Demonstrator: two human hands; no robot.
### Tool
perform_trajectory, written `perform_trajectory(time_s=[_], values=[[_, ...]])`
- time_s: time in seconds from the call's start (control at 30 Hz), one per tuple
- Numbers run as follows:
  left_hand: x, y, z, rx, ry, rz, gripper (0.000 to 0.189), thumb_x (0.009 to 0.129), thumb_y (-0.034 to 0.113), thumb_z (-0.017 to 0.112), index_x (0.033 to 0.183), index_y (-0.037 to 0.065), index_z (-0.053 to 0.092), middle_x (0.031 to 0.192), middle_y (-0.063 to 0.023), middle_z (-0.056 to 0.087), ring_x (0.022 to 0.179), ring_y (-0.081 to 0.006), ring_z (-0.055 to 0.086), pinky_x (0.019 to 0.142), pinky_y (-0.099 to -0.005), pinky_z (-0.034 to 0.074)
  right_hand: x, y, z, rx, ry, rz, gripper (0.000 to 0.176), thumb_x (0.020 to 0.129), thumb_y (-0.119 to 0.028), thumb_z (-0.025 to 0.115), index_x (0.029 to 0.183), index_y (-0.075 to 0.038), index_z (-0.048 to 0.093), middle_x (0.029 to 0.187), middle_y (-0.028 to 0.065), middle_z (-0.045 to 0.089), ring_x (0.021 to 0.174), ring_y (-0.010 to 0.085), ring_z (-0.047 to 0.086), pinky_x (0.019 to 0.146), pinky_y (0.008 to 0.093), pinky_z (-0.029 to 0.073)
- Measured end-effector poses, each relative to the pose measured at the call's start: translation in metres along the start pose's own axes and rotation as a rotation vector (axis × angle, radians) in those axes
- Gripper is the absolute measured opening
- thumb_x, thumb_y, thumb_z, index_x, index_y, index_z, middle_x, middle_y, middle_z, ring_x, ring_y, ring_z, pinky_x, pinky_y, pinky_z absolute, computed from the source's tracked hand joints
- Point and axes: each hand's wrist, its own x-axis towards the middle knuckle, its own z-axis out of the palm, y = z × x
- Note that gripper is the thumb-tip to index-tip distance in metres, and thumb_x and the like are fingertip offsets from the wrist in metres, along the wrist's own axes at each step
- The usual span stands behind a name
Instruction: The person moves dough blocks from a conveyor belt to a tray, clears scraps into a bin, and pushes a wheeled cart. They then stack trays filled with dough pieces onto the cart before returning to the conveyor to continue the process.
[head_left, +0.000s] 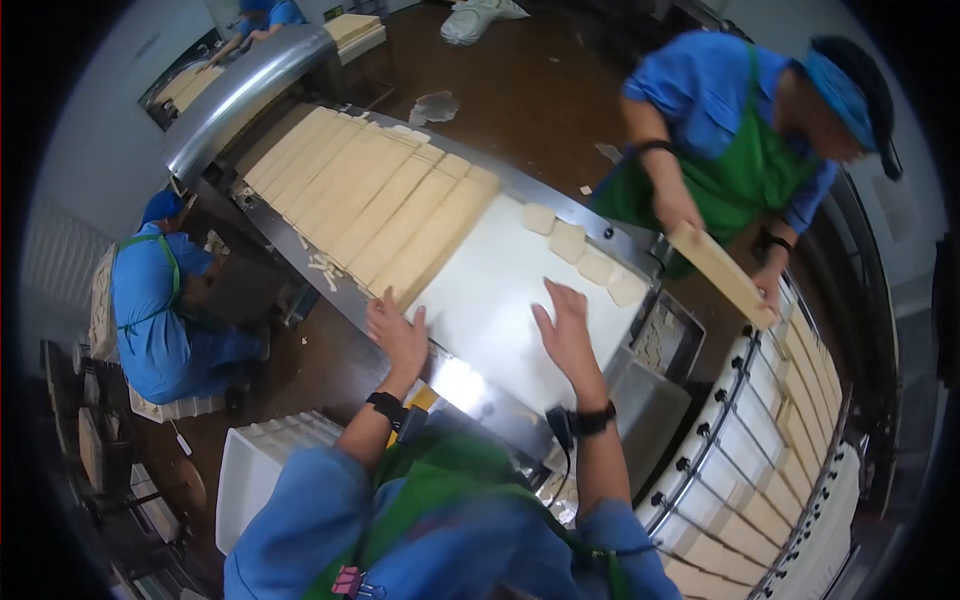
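Observation:
My left hand (397,335) is open, fingers spread, with its fingertips at the near end of the closest cream-coloured strip (437,235). That strip looks like a flat, dough-like sheet and lies last in a row of similar strips (345,185) across the conveyor. Over the bare white belt (480,300) hovers my right hand (567,325), also open, thumb apart from the fingers and nothing in it. Beyond it, several small cream squares (567,242) lie in a line along the belt's far right edge.
To the right, a co-worker (720,130) grips a long cream slab (722,275) with both hands beside a rack (760,430) of strips under metal rods. A seated person (160,300) is at the left. White crates (262,480) stand below my left arm. Scraps (325,268) litter the conveyor's edge.

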Motion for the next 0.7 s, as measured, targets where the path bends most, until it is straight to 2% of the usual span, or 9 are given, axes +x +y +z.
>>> perform_trajectory(time_s=[0.07,0.13,0.2,0.27,0.33,0.37,0.47,0.57,0.7], values=[[0.035,-0.025,-0.003,0.069,-0.024,-0.092,0.079,0.085,0.025,0.078,0.151,0.005,0.04,0.14,-0.0258,0.039,0.134,-0.0441,0.037,0.109,-0.055,0.033,0.069,0.016,0.056,-0.022,-0.046,-0.028,0.05,0.095,-0.017,0.069,0.139,0.004,0.056,0.131,0.0269,0.059,0.121,0.0435,0.052,0.108,0.0488,0.042],[0.057,-0.047,0.003,0.061,0.0,-0.019,0.078,0.083,0.025,0.082,0.147,0.003,0.044,0.137,-0.0274,0.04,0.13,-0.0464,0.042,0.106,-0.0543,0.039,0.134,0.027,0.101,-0.028,-0.069,-0.044,0.053,0.095,-0.019,0.07,0.14,0.005,0.055,0.131,0.027,0.059,0.121,0.0434,0.051,0.108,0.0495,0.042],[0.071,-0.047,-0.002,-0.108,-0.194,0.021,0.076,0.08,0.023,0.084,0.143,0.0,0.048,0.134,-0.0292,0.04,0.12,-0.0485,0.05,0.101,-0.0527,0.046,0.187,0.04,0.137,-0.028,-0.09,-0.047,0.055,0.094,-0.021,0.07,0.141,0.005,0.055,0.131,0.0267,0.058,0.122,0.0432,0.051,0.108,0.0497,0.041],[0.074,-0.042,-0.001,-0.046,-0.155,0.091,0.074,0.078,0.021,0.085,0.14,-0.001,0.05,0.13,-0.0296,0.041,0.113,-0.0489,0.054,0.096,-0.0504,0.05,0.226,0.06,0.175,-0.21,-0.002,-0.038,0.055,0.092,-0.025,0.072,0.137,0.004,0.057,0.13,0.0229,0.057,0.124,0.0401,0.05,0.106,0.0506,0.041],[0.076,-0.037,0.0,-0.112,-0.187,0.038,0.075,0.077,0.022,0.087,0.139,-0.001,0.051,0.127,-0.0267,0.043,0.112,-0.0463,0.056,0.096,-0.0493,0.05,0.253,0.061,0.186,-0.292,-0.066,0.04,0.055,0.092,-0.028,0.073,0.135,0.003,0.059,0.13,0.0219,0.057,0.125,0.0394,0.049,0.105,0.0513,0.042],[0.077,-0.034,0.001,-0.11,-0.182,0.034,0.075,0.077,0.022,0.087,0.139,-0.001,0.051,0.127,-0.0267,0.043,0.112,-0.0463,0.056,0.096,-0.0493,0.05,0.263,0.062,0.191,-0.376,-0.129,0.126,0.056,0.091,-0.031,0.073,0.133,0.003,0.061,0.129,0.0209,0.056,0.126,0.0388,0.049,0.103,0.0521,0.043],[0.079,-0.026,0.0,-0.068,-0.216,-0.042,0.078,0.075,0.024,0.088,0.139,0.0,0.05,0.125,-0.0245,0.043,0.111,-0.0445,0.058,0.093,-0.0485,0.051,0.278,0.073,0.213,-0.492,-0.236,0.108,0.05,0.09,-0.037,0.073,0.122,0.001,0.066,0.129,0.0186,0.055,0.128,0.0365,0.047,0.099,0.0525,0.044],[0.083,-0.021,0.003,-0.078,-0.266,-0.11,0.081,0.073,0.025,0.089,0.139,0.001,0.048,0.126,-0.0234,0.043,0.111,-0.0441,0.058,0.092,-0.0492,0.051,0.274,0.06,0.219,-0.539,-0.168,0.144,0.042,0.091,-0.037,0.071,0.111,0.0,0.069,0.125,0.0194,0.061,0.124,0.0359,0.053,0.097,0.0518,0.044],[0.077,-0.015,0.005,-0.05,-0.245,-0.079,0.083,0.071,0.026,0.091,0.138,0.003,0.048,0.126,-0.0224,0.044,0.112,-0.0433,0.057,0.091,-0.0497,0.051,0.262,0.088,0.227,-0.497,-0.161,0.097,0.042,0.09,-0.04,0.071,0.109,-0.002,0.071,0.118,0.0176,0.066,0.118,0.0328,0.059,0.101,0.0512,0.04]])
